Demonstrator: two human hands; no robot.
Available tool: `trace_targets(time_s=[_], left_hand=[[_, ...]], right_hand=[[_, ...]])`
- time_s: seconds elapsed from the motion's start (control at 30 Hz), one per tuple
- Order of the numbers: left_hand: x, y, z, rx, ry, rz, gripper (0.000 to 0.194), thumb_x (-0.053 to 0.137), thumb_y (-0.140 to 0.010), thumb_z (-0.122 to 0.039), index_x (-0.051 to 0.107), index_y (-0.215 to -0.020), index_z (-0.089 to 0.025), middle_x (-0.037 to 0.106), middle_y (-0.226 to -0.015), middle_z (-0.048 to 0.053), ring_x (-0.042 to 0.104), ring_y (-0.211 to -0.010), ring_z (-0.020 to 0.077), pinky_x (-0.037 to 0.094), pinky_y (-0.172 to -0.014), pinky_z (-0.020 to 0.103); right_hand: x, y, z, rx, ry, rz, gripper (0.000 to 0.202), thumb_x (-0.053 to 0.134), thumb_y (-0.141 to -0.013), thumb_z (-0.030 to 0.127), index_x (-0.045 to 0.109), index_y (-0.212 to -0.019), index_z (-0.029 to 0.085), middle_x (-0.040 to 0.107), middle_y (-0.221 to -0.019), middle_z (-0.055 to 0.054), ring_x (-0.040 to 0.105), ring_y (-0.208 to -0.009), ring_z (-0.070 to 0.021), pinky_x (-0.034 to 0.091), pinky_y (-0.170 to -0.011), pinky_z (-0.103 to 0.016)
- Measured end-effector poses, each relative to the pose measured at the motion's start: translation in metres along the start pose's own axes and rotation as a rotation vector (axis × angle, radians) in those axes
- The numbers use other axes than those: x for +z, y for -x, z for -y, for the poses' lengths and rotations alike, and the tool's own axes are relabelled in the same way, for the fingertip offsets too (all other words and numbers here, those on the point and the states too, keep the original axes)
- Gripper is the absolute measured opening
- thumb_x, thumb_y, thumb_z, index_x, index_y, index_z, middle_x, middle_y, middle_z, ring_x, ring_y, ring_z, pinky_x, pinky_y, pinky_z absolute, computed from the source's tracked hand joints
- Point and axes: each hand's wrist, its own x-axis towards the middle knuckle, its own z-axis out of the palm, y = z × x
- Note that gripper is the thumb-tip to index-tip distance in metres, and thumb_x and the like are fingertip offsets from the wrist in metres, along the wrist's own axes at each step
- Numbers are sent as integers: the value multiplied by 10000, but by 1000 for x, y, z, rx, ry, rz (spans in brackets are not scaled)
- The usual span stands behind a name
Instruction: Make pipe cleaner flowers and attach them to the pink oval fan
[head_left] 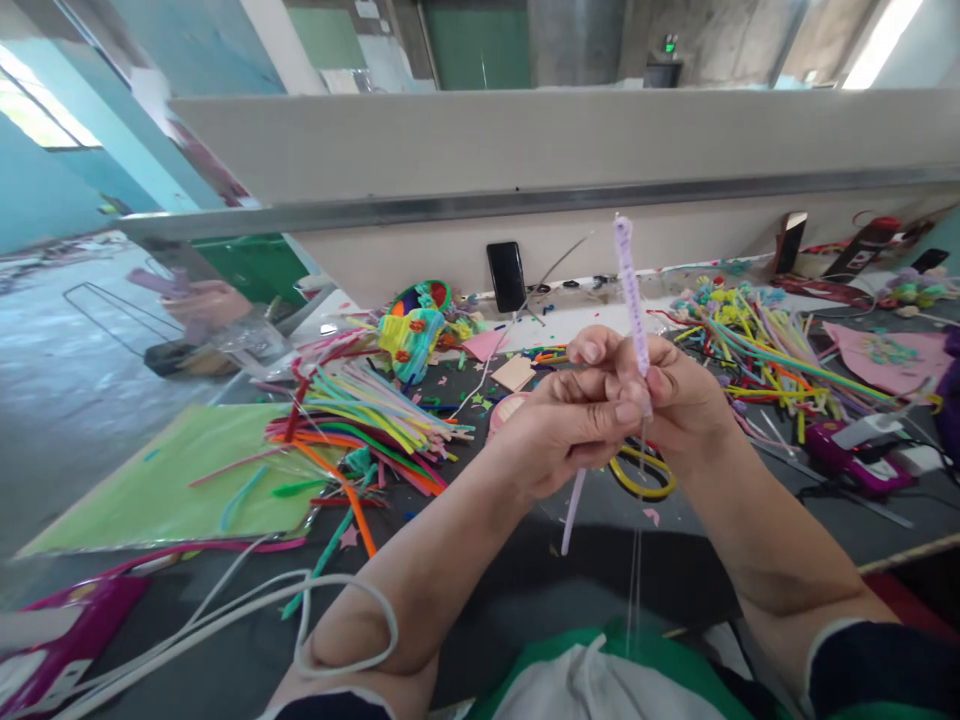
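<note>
Fuzzy lilac pipe cleaner (628,290); matt green paper sheet (172,490).

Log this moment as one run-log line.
left hand: pinching lilac pipe cleaner | right hand: gripping same stem, upright | nearby: yellow scissors, pipe-cleaner pile, phone

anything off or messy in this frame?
Yes. Pipe cleaners lie fanned in a loose heap, paper scraps dot the table, and a white cord loops over the left forearm. Both hands, left hand and right hand, pinch a lilac pipe cleaner.

Left hand (559,425) and right hand (679,395) meet, fingers pinched in grip.
</note>
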Motion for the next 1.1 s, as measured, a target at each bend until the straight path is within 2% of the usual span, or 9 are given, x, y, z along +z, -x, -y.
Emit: trace_targets(time_s=[0.17,0.27,0.37,0.53,0.63,0.7,0.87,0.97,1.1], left_hand=[[10,4,-6,190,-102,-195,186,749,-665,-262,609,-676,-138,427,-519,-50,279,-374,5,178,-352,169],[-6,3,-21,296,-264,-304,200,723,-694,-311,619,-686,-140,402,-481,-57,247,-364,10,169,-354,179],[-26,4,-38,410,-553,-490,166,700,-714,-306,649,-744,-151,443,-480,-49,309,-387,36,226,-379,188],[-36,10,-47,543,-1134,-736,140,640,-754,-281,679,-757,-147,627,-669,25,517,-602,117,388,-550,220],[-29,8,-34,572,-1391,-675,134,584,-787,-246,673,-738,-159,655,-707,41,559,-683,155,413,-651,251],[-25,5,-23,587,-1510,-606,146,552,-805,-222,670,-735,-172,660,-728,46,573,-724,167,413,-706,263],[-23,1,-9,617,-1592,-587,171,514,-840,-250,669,-822,-181,670,-806,65,579,-809,189,408,-765,286],[-23,0,-12,610,-1477,-542,153,542,-823,-240,672,-775,-176,651,-743,49,562,-739,166,410,-725,272],[-19,2,-22,420,-1017,-399,147,640,-765,-283,663,-709,-150,575,-610,10,476,-555,101,359,-536,224]], right_hand=[[12,-1,-6,63,-107,-9,321,737,-620,541,669,-691,236,629,-919,-18,581,-847,-185,502,-702,-326],[14,-10,-23,141,-145,-105,394,665,-695,571,676,-897,232,657,-928,-37,595,-841,-171,500,-700,-300],[9,-17,-36,212,-62,-140,335,662,-742,492,673,-896,195,669,-889,-41,596,-731,-127,477,-635,-248],[11,-15,-38,-53,260,-266,334,580,-818,497,661,-897,182,631,-758,-21,543,-603,-94,438,-568,-230],[15,-12,-34,-190,302,-335,279,628,-794,464,629,-933,223,607,-752,9,520,-574,-89,430,-548,-237],[14,-12,-32,-251,358,-388,241,685,-750,438,615,-832,223,574,-666,30,497,-535,-88,409,-522,-237],[2,-13,-20,-249,561,-471,270,784,-641,381,589,-636,194,484,-514,49,422,-464,-82,308,-460,-238],[0,-11,-11,-248,665,-459,242,783,-647,345,608,-601,184,468,-506,45,387,-488,-80,279,-475,-240],[0,-6,-1,-329,640,-338,193,752,-691,329,638,-622,190,515,-559,28,404,-534,-90,303,-504,-247]])
